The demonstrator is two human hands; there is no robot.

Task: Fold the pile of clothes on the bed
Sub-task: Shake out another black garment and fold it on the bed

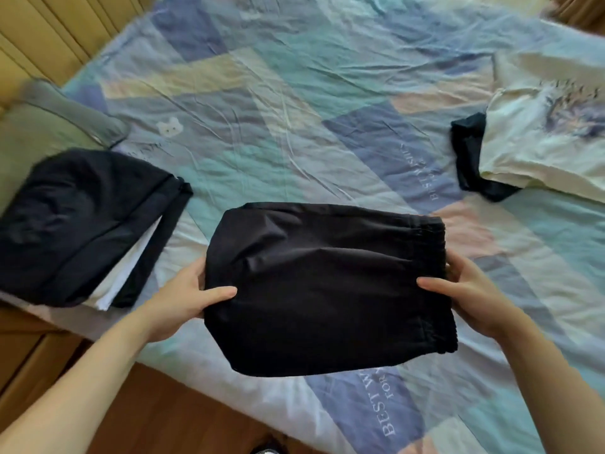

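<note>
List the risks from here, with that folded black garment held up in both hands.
1. The folded black garment is gripped only at its side edges by the left hand and right hand; its layers may slip open.
2. The folded stack lies at the bed's edge above the floor; adding to it may topple it.
3. The cream T-shirt looks unfolded, easy to overlook.

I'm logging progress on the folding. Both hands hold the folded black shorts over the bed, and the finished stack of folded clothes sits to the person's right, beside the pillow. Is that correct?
Not quite. The head view shows the stack on the person's left, beside the pillow. The rest holds: the left hand and right hand grip the folded black shorts over the bed.
</note>
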